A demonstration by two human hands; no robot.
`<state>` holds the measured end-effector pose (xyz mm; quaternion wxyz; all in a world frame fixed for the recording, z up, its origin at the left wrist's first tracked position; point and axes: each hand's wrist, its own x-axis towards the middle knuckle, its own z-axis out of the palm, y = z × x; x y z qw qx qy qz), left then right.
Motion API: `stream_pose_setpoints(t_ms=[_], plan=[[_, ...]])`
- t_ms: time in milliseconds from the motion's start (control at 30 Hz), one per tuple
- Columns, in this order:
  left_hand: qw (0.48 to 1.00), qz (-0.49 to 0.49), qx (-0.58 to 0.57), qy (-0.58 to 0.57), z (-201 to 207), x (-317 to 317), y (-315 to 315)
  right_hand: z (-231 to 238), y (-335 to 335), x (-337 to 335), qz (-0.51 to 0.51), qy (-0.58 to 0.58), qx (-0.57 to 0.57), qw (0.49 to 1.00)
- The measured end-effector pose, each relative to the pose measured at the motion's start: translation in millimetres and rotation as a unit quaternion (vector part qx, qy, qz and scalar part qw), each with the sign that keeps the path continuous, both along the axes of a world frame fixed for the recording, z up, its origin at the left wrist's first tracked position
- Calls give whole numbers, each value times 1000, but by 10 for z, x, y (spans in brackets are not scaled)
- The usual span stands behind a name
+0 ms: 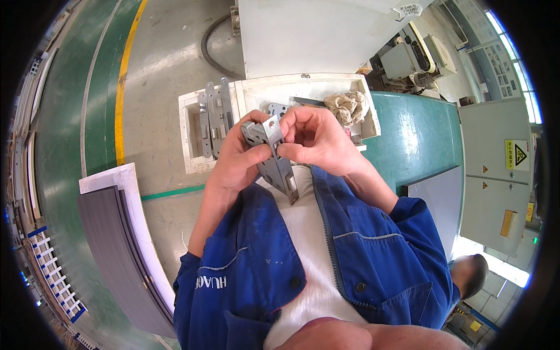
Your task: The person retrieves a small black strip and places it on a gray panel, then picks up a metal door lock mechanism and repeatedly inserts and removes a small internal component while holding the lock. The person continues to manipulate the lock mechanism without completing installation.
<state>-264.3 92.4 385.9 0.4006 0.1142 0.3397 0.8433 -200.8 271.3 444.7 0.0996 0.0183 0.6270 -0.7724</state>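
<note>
A grey metal mortise lock with a long faceplate is held up in front of my chest, tilted so its lower end points toward me. My left hand is wrapped round the lock's case from the left, thumb against its side. At its upper right, the fingers of my right hand pinch near the faceplate; whether a small part sits between them I cannot make out. Beyond my left hand, several similar locks stand in a white wooden box.
A white tray holds a crumpled cloth and a perforated metal plate. Behind it rises a large white panel. Dark flat panels lie at left. Grey cabinets stand at right; another person's head shows there.
</note>
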Motion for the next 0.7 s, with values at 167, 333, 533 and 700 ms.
stream_pose_setpoints(t_ms=[167,333,533,700], plan=[[999,-18,27,13,-14,-37,6,-8,-11,0,-5,-1,-7,1000],[1000,-14,19,18,-42,-38,0,-10,-15,-1,-10,-13,4,1000],[1000,-8,13,18,-27,-42,-15,-12,-17,-17,-11,-14,4,1000],[1000,2,12,13,-17,-28,-14,-3,-12,-23,-5,-10,6,1000]])
